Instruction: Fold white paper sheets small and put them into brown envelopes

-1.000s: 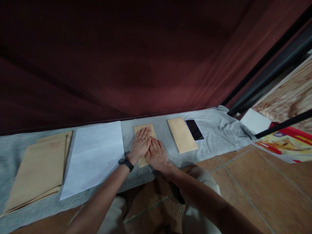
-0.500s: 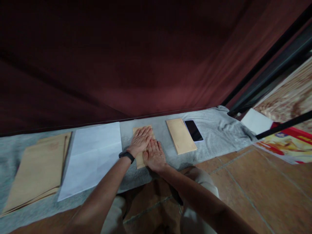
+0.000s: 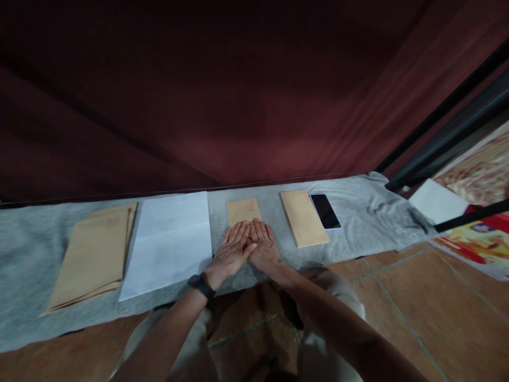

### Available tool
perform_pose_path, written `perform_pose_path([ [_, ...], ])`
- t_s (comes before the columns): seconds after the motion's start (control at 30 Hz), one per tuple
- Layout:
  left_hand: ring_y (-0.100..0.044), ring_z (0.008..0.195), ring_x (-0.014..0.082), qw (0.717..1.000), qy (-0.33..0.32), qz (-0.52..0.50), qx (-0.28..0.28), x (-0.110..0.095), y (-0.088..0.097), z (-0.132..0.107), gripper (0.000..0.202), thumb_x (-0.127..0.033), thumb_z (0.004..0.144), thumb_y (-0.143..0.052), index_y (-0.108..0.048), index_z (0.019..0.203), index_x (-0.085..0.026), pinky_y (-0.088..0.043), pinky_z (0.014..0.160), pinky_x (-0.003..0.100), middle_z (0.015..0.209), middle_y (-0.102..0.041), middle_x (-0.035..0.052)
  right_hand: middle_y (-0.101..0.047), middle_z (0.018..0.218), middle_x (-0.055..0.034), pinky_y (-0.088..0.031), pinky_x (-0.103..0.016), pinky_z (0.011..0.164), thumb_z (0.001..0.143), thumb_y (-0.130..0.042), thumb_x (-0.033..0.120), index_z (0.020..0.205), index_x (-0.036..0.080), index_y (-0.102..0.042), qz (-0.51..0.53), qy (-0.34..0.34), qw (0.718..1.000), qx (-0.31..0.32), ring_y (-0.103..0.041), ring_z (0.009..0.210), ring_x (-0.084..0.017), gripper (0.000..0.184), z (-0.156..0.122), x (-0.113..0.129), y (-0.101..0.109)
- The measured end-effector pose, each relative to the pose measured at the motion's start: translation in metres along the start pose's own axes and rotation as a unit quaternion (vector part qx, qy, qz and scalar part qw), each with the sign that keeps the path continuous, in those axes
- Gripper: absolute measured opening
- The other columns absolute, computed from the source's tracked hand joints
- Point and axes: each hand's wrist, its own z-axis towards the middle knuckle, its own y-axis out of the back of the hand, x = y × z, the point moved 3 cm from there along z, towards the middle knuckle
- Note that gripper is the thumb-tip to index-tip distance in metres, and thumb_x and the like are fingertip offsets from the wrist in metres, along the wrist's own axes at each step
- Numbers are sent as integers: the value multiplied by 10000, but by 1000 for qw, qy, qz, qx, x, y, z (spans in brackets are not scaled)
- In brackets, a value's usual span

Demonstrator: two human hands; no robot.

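Observation:
A small brown envelope (image 3: 242, 209) lies flat on the grey cloth, its near part covered by both my hands. My left hand (image 3: 234, 249), with a dark band at the wrist, rests palm down on it, fingers stretched forward. Beside it and touching it, my right hand (image 3: 263, 248) also lies flat, fingers out. To the left is a large white paper sheet (image 3: 170, 241) with a fold line across it. A neat brown envelope stack (image 3: 305, 218) lies to the right of my hands.
Larger brown envelopes (image 3: 93, 254) are piled at the far left. A phone (image 3: 325, 211) lies beside the right-hand envelopes on the grey cloth (image 3: 369, 217). Behind hangs a dark red curtain (image 3: 238, 116). Tiled floor (image 3: 397, 297) and a colourful printed box (image 3: 481, 239) are at right.
Both hands have slid toward me along the small envelope, baring its far end. They now lie side by side rather than with the left one farther forward. The view has shifted slightly.

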Motion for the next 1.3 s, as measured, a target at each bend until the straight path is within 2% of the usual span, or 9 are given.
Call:
perform_pose_path([
  [0.17,-248,1548,229,999,-16,-2,-35,-11,5,-23,631,-455,1041,-272,-336,1570,-116,-168,1278,491,1625,-381,122,-269,1660,-153,-207,-497,1243,1043,-347,256,1588,95,-310,-4,3,1000,-27,-232,1546,-280,569,-2,-7,-2],
  [0.4,-294,1531,242,997,6,6,-71,-18,9,-30,532,-301,1032,-326,-431,1530,-145,-225,1265,459,1622,-393,101,-318,1647,-117,-202,-478,1234,1068,-332,270,1572,116,-362,-18,5,999,-37,-288,1519,-289,527,-3,-18,3],
  [0.57,-283,1535,269,995,21,5,-98,-20,11,-33,516,-319,1023,-405,-444,1527,-217,-265,1241,495,1632,-373,104,-361,1625,-143,-214,-489,1221,1067,-352,300,1558,72,-375,-26,-15,998,-55,-318,1500,-309,542,-4,-30,7],
  [0.8,-276,1528,359,993,82,3,-84,-22,15,-36,547,-395,980,-533,-468,1512,-282,-280,1209,581,1642,-351,108,-463,1558,-186,-223,-505,1195,1055,-388,314,1508,54,-449,-45,-11,995,-84,-398,1438,-331,526,-4,-44,16],
  [1.03,-292,1516,390,988,134,13,-79,-26,17,-37,621,-428,971,-548,-431,1535,-195,-312,1188,574,1647,-274,222,-524,1500,-202,-330,-474,1078,1058,-389,311,1459,50,-503,-88,-5,995,-54,-488,1300,-341,492,-4,-48,25],
  [1.17,-304,1509,397,986,149,34,-70,-29,20,-38,639,-425,977,-534,-401,1549,-172,-313,1177,595,1621,-312,251,-535,1476,-203,-360,-458,1018,1059,-388,315,1444,70,-519,-103,-3,994,-40,-503,1235,-338,475,-4,-49,28],
  [1.3,-366,1477,404,988,137,49,-59,-30,23,-37,633,-433,981,-527,-431,1527,-129,-343,1158,576,1574,-381,285,-595,1365,-190,-387,-429,984,1048,-409,311,1403,109,-557,-71,-18,996,-43,-522,1171,-315,434,-4,-51,32],
])
